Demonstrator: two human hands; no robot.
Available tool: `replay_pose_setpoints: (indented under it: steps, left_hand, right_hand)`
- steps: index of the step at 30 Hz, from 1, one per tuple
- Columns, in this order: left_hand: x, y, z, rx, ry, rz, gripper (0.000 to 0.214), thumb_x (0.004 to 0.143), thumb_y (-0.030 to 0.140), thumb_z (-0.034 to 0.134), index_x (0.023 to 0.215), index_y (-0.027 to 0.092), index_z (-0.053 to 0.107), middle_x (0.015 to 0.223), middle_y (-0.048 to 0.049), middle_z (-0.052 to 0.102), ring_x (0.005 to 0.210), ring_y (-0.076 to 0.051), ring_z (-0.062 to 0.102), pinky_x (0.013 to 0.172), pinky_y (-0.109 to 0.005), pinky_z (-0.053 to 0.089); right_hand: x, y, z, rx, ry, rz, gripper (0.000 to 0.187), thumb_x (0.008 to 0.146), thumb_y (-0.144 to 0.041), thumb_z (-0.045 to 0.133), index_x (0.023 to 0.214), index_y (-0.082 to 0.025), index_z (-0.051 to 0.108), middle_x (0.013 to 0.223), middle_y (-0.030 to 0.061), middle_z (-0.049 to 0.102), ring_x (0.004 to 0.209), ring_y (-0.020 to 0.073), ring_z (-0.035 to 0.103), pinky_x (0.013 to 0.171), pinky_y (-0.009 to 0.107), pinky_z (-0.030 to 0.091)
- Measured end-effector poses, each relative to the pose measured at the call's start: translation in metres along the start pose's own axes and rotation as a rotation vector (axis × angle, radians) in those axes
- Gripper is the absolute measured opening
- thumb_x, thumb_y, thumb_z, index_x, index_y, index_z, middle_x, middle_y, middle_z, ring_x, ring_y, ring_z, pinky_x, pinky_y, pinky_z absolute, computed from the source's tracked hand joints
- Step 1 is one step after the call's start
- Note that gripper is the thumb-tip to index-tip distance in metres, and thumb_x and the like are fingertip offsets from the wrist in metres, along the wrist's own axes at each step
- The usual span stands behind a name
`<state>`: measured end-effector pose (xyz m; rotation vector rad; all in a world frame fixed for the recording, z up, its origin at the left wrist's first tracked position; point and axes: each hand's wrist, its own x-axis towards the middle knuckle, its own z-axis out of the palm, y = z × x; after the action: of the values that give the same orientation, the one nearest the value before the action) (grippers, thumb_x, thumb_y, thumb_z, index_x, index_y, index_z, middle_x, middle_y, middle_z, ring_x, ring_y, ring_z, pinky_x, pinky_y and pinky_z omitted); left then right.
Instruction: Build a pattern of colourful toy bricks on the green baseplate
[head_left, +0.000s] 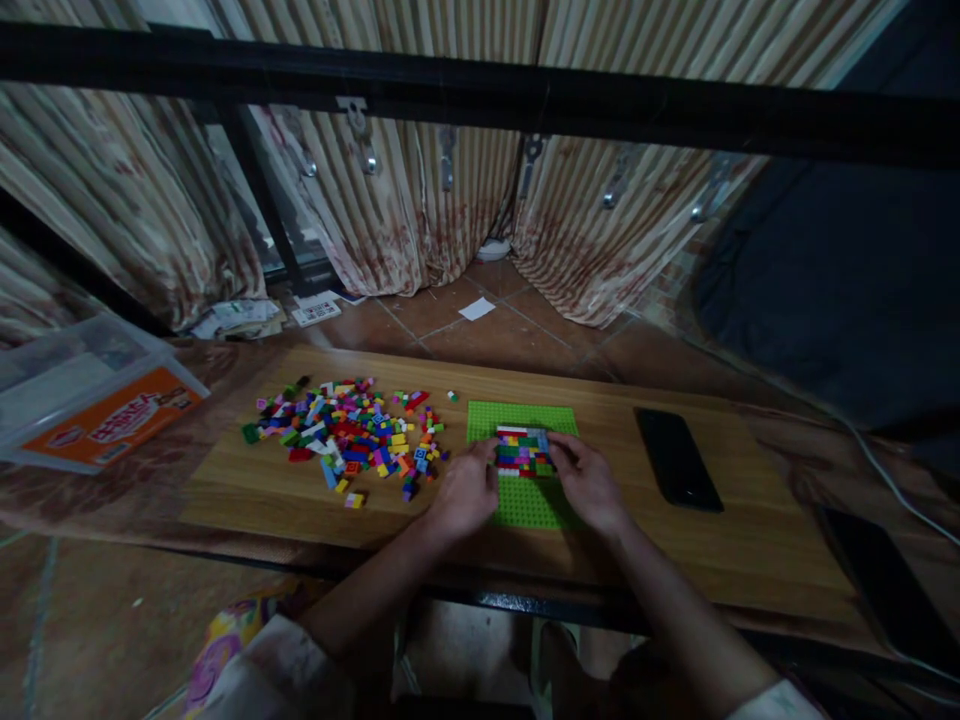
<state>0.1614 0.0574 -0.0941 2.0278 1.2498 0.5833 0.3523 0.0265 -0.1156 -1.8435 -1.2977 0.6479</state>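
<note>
A green baseplate point(517, 415) lies on a wooden board, with a small patch of coloured bricks point(521, 450) built in rows on its middle. My left hand point(466, 492) rests at the left edge of that patch, fingers curled against the bricks. My right hand point(586, 482) sits at the patch's right edge, fingers bent and pressing at the bricks. What the fingertips pinch, if anything, is too small to see. A loose pile of coloured bricks point(352, 432) is spread to the left of the plate.
A black phone point(678, 458) lies on the wooden board point(750, 540) to the right. A clear plastic box with an orange label point(90, 400) stands at far left. Curtains, a black bar and tiled floor lie beyond. A dark flat device point(885, 585) sits at the right edge.
</note>
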Motion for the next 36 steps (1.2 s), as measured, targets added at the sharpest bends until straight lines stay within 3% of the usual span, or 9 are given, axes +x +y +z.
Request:
replay_pose_setpoints:
  steps: [4,8,13,17,22,36]
  left_hand:
    - [0.010,-0.006,-0.029,0.031,-0.003,0.023,0.042,0.080,0.005,0.044,0.116,0.014,0.063,0.100,-0.0085,0.071,0.088,-0.018,0.066,0.082,-0.028,0.050]
    - [0.021,-0.028,-0.075,0.111,-0.034,0.078,0.031,0.081,0.009,0.044,0.098,0.015,0.070,0.092,-0.0057,0.072,0.081,-0.017,0.065,0.075,-0.026,0.049]
    - [0.021,-0.057,-0.115,0.152,-0.174,0.101,0.022,0.078,0.012,0.050,0.079,0.016,0.071,0.077,-0.0019,0.072,0.073,-0.015,0.063,0.069,-0.023,0.047]
    - [0.016,-0.061,-0.115,0.188,-0.190,0.080,0.020,0.071,0.009,0.054,0.076,0.017,0.072,0.080,-0.0028,0.072,0.076,-0.017,0.064,0.070,-0.023,0.047]
    - [0.014,-0.056,-0.107,0.306,-0.160,0.035,0.035,0.066,0.005,0.052,0.087,0.021,0.074,0.088,-0.0036,0.073,0.084,-0.020,0.066,0.076,-0.027,0.048]
    - [0.013,-0.048,-0.097,0.499,-0.169,-0.015,0.034,0.066,0.007,0.053,0.092,0.019,0.071,0.087,-0.0087,0.072,0.086,-0.027,0.066,0.081,-0.035,0.049]
  right_hand:
    - [-0.001,-0.002,-0.001,-0.046,-0.002,0.008,0.042,0.085,-0.045,0.045,0.109,-0.019,0.066,0.099,0.0095,0.072,0.082,0.0229,0.066,0.077,0.039,0.052]
    - [-0.002,-0.006,-0.005,-0.153,0.073,-0.023,0.041,0.085,-0.045,0.044,0.105,-0.017,0.067,0.097,0.0108,0.072,0.084,0.0235,0.065,0.080,0.039,0.050]
    - [-0.005,-0.009,-0.007,-0.204,0.105,-0.090,0.040,0.086,-0.045,0.044,0.102,-0.018,0.068,0.097,0.0109,0.071,0.080,0.0225,0.065,0.074,0.037,0.049]
    - [-0.007,-0.009,-0.006,-0.242,0.110,-0.129,0.039,0.085,-0.047,0.046,0.099,-0.018,0.069,0.097,0.0106,0.070,0.078,0.0224,0.064,0.073,0.036,0.049]
    - [-0.008,-0.009,-0.006,-0.265,0.100,-0.146,0.040,0.086,-0.049,0.045,0.098,-0.019,0.069,0.093,0.0098,0.070,0.074,0.0221,0.063,0.070,0.035,0.049]
    - [-0.009,-0.012,-0.007,-0.260,0.104,-0.241,0.035,0.087,-0.044,0.045,0.094,-0.020,0.068,0.092,0.0080,0.068,0.077,0.0207,0.062,0.074,0.034,0.048]
